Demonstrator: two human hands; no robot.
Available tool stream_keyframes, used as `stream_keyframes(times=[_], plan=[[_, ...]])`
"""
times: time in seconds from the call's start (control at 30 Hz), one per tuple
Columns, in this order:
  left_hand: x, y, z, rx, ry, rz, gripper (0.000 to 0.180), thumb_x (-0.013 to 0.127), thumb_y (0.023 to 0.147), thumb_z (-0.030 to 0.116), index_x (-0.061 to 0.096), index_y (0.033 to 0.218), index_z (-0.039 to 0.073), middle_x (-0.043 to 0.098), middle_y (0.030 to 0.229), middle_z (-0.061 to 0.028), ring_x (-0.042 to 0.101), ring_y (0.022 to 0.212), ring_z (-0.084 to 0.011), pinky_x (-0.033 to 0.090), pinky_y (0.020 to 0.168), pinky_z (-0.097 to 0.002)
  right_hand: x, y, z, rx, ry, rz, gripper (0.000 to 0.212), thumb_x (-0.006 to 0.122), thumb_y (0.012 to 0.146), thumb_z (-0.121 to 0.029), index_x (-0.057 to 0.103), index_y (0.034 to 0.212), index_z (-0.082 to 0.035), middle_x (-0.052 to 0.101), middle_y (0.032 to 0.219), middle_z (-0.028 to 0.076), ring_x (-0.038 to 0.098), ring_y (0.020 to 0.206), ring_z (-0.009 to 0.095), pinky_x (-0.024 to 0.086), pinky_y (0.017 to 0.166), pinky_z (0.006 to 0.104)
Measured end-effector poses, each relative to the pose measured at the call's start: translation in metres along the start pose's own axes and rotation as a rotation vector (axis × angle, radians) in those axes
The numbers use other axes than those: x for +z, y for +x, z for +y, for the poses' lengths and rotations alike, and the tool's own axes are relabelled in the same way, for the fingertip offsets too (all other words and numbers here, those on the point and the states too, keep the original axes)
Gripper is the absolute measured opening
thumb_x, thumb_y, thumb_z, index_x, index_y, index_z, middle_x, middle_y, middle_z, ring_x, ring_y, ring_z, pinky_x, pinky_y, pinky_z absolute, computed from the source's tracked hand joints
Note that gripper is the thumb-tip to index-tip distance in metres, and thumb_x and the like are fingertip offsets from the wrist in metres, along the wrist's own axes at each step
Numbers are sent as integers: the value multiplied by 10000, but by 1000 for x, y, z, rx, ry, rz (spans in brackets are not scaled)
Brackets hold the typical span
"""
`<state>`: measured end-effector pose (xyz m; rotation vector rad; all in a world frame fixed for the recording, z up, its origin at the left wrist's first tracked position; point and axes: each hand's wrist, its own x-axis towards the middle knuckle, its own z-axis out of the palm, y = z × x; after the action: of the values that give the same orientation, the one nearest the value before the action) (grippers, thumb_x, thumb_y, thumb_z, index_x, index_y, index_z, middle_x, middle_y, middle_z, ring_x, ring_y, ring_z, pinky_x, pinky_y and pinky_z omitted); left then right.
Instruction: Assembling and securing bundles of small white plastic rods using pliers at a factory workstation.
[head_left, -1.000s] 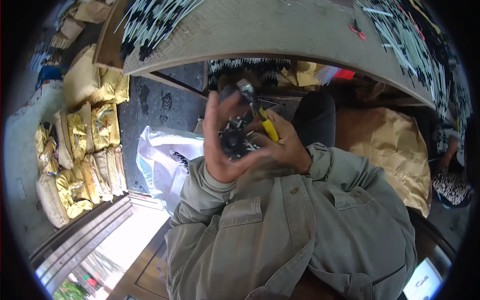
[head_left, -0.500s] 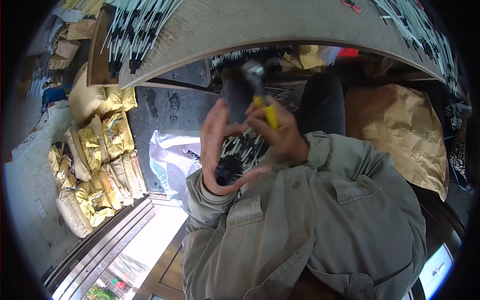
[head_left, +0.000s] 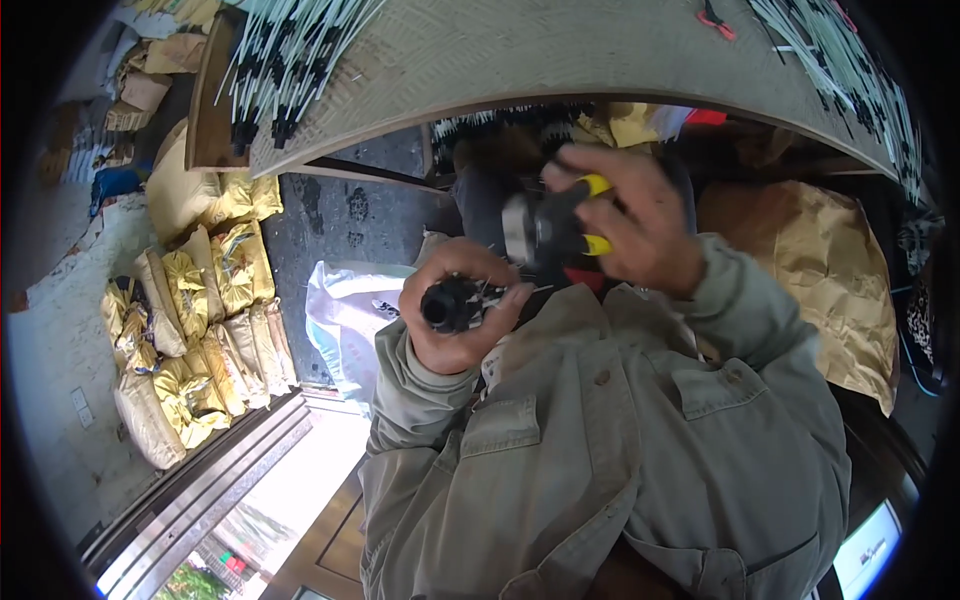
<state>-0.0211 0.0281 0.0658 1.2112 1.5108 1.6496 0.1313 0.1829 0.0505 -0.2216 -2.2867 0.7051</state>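
Low in front of my chest, my left hand point(head_left: 450, 345) is wrapped round a bundle of thin black-and-white strips. A black round hollow end point(head_left: 447, 305) of what it grips faces up. To its right and a little farther off, my right hand point(head_left: 640, 225) holds a plier-like tool point(head_left: 555, 228) with yellow-and-black handles and a shiny metal head. The handles are spread, and the head points left, just beyond the left hand's fingers and apart from the bundle. Motion blurs the right fingers and the tool.
Ahead is a pale worktable point(head_left: 520, 50) bearing piles of thin white sticks with black parts point(head_left: 285, 70) at both ends and a red-handled tool point(head_left: 717, 25). Tan and yellow sacks point(head_left: 205, 330) line the left side. A brown paper sack point(head_left: 800, 270) stands right, a white bag point(head_left: 345, 310) left.
My right hand has moved right with the tool, whose head has swung from pointing away to pointing left. My left hand has closed from spread fingers round the bundle.
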Motion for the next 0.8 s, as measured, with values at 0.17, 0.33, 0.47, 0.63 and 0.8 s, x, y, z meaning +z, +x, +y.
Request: stream_keyframes(times=[0.17,0.33,0.47,0.63,0.8], plan=[[-1,-3,-8,36,61,41,235,700,628,-53,537,786,6,559,711,-64,531,623,-131,412,578,-245,-14,29,8,-547,-838,319,188,661,757,-220,576,899,-132,487,1159,-16,507,1052,137,289,1009,445],[-1,2,1,31,33,-42,270,666,640,-70,514,845,19,564,761,-63,533,675,-133,415,633,-259,-14,31,4,-627,-1049,352,274,611,786,-381,566,991,-204,431,1166,-125,422,1119,82,230,1040,476],[-2,-1,-3,54,42,-10,253,652,643,-77,519,835,21,570,757,-57,534,670,-122,415,627,-248,-8,25,-5,-595,-1053,304,282,613,789,-362,564,996,-178,427,1171,-106,436,1098,84,226,1040,476],[-1,-7,-5,85,10,75,196,649,637,-74,553,786,9,576,723,-46,532,634,-87,408,582,-214,1,15,-14,-499,-869,252,235,640,768,-227,561,945,-93,442,1155,-36,492,1009,115,322,962,431],[-10,-15,-7,66,-70,-28,238,659,602,-69,566,809,2,594,753,-67,554,653,-115,425,600,-239,-49,24,-35,-400,-522,-392,311,673,705,-221,556,937,-50,476,1100,50,539,873,178,448,725,347]])
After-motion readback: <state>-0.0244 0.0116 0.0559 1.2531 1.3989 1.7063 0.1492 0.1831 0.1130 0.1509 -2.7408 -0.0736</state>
